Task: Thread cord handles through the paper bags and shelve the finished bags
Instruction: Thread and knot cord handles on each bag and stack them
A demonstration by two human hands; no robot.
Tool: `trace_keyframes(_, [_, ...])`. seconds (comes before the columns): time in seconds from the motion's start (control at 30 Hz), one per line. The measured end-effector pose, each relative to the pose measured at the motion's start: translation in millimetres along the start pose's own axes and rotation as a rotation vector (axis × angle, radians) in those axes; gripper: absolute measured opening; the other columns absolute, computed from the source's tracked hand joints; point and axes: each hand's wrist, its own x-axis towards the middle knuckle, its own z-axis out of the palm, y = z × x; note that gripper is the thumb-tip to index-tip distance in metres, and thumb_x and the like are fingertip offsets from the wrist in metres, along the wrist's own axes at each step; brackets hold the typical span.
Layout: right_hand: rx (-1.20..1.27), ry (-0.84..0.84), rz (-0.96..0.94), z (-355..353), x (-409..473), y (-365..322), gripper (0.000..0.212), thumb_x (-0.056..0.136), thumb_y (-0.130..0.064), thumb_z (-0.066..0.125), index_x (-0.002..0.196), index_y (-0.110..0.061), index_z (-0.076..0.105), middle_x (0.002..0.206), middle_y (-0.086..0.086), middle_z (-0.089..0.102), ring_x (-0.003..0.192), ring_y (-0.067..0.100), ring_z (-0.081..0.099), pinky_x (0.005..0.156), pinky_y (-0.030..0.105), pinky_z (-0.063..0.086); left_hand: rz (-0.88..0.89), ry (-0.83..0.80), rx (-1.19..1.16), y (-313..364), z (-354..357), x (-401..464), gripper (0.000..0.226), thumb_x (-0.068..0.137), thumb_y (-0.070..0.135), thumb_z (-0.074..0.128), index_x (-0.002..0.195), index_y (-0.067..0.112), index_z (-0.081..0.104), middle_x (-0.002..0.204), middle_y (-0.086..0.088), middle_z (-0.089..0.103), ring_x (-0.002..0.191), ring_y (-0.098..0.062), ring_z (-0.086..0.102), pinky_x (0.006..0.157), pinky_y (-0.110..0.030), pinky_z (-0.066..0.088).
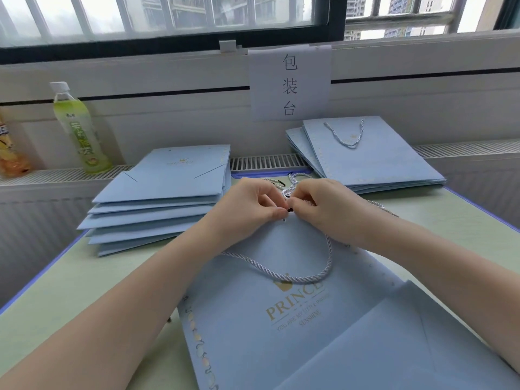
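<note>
While both hands pinch a cord (309,273) tip — left grip (254,205), right grip (318,205) — flat paper bag (281,319) beneath.

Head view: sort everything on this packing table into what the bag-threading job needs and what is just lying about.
For the job:
- front bag, with one cord handle through
- cord tip pinched by left hand and right hand
- loose cords
- stack of unthreaded bags
- stack of finished bags

Lying about:
- green drink bottle
- orange packet
- paper sign
</note>
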Motion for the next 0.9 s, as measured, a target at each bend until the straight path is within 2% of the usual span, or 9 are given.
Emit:
trace_keyframes(0.1, [0.172, 0.029, -0.043, -1, 2, 0, 0.019, 0.093, -0.024, 0.055, 0.075, -0.021, 0.059, 0.064, -0.011, 0.053, 0.055, -0.001, 0.046, 0.055, 0.015, 0.034, 0.008, 0.026, 0.065, 0, 1, 1, 0.020, 0.083, 0.008, 0.069, 0.069, 0.019, 0.062, 0.050, 0.016, 0.052, 0.044, 0.005, 0.046, 0.049, -0.007, 0.031])
trace_keyframes(0.23, [0.250, 0.017, -0.066, 1, 2, 2, 0.010, 0.091, -0.016, 0.059, 0.085, -0.014, 0.065, 0.077, 0.003, 0.068, 0.071, 0.015, 0.062, 0.074, 0.035, 0.051, -0.003, -0.029, 0.034, -3, -1, 0, 0.022, 0.086, 0.009, 0.066, 0.071, 0.023, 0.060, 0.060, 0.003, 0.058, 0.049, 0.001, 0.043, 0.053, -0.013, 0.033])
trace_keyframes(0.33, [0.280, 0.029, -0.072, 4, 1, 4, 0.012, 0.091, -0.008, 0.057, 0.085, -0.015, 0.066, 0.077, 0.006, 0.068, 0.071, 0.018, 0.063, 0.076, 0.037, 0.051, -0.010, -0.087, -0.029, -3, -1, 0, 0.010, 0.085, 0.008, 0.067, 0.080, 0.017, 0.066, 0.073, -0.011, 0.067, 0.064, -0.011, 0.049, 0.063, -0.023, 0.037])
trace_keyframes(0.43, [0.333, 0.025, -0.086, 2, 0, 4, 0.022, 0.089, -0.005, 0.058, 0.083, -0.025, 0.066, 0.073, 0.003, 0.068, 0.070, 0.014, 0.062, 0.074, 0.030, 0.050, 0.008, -0.060, -0.028, -4, -2, 0, 0.003, 0.084, 0.009, 0.069, 0.087, 0.008, 0.070, 0.052, 0.013, 0.058, 0.049, 0.001, 0.043, 0.053, -0.012, 0.033])
trace_keyframes(0.53, [0.288, 0.039, -0.109, 3, 0, 4, 0.021, 0.086, -0.007, 0.063, 0.082, -0.027, 0.066, 0.071, -0.001, 0.066, 0.066, 0.005, 0.057, 0.067, 0.020, 0.045, 0.020, -0.055, -0.006, -3, -3, 0, 0.003, 0.084, 0.005, 0.068, 0.085, 0.006, 0.071, 0.043, 0.017, 0.050, 0.042, 0.002, 0.039, 0.047, -0.006, 0.028])
trace_keyframes(0.67, [0.240, 0.066, -0.114, 2, 1, 4, 0.014, 0.086, -0.009, 0.063, 0.080, -0.021, 0.067, 0.072, 0.002, 0.067, 0.069, 0.011, 0.060, 0.070, 0.024, 0.046, -0.018, -0.038, 0.004, -5, -5, 0, 0.011, 0.086, 0.006, 0.065, 0.087, 0.016, 0.070, 0.072, -0.010, 0.068, 0.054, -0.004, 0.045, 0.054, -0.012, 0.037])
trace_keyframes(0.77, [0.254, 0.057, -0.133, 1, 1, 3, 0.011, 0.085, -0.013, 0.067, 0.079, -0.023, 0.068, 0.077, -0.001, 0.069, 0.074, 0.009, 0.061, 0.074, 0.025, 0.047, -0.095, -0.017, 0.010, -5, -7, 2, 0.011, 0.087, 0.009, 0.064, 0.092, 0.012, 0.073, 0.073, -0.007, 0.068, 0.056, 0.000, 0.050, 0.058, -0.012, 0.039])
trace_keyframes(0.83, [0.246, 0.048, -0.150, 2, 0, 3, 0.007, 0.084, -0.014, 0.068, 0.082, -0.021, 0.070, 0.078, -0.004, 0.068, 0.073, 0.006, 0.059, 0.073, 0.021, 0.046, -0.173, -0.008, -0.024, -5, -9, 4, 0.012, 0.086, 0.015, 0.067, 0.090, 0.007, 0.075, 0.087, -0.014, 0.072, 0.071, -0.009, 0.056, 0.071, -0.022, 0.044])
trace_keyframes(0.9, [0.203, 0.059, -0.179, 3, 0, 1, 0.005, 0.084, -0.013, 0.069, 0.086, -0.017, 0.072, 0.078, -0.005, 0.067, 0.071, 0.005, 0.057, 0.069, 0.015, 0.042, -0.231, -0.009, -0.045, -5, -11, 3, 0.018, 0.085, 0.024, 0.069, 0.087, 0.007, 0.075, 0.097, -0.018, 0.071, 0.078, -0.014, 0.056, 0.073, -0.025, 0.044])
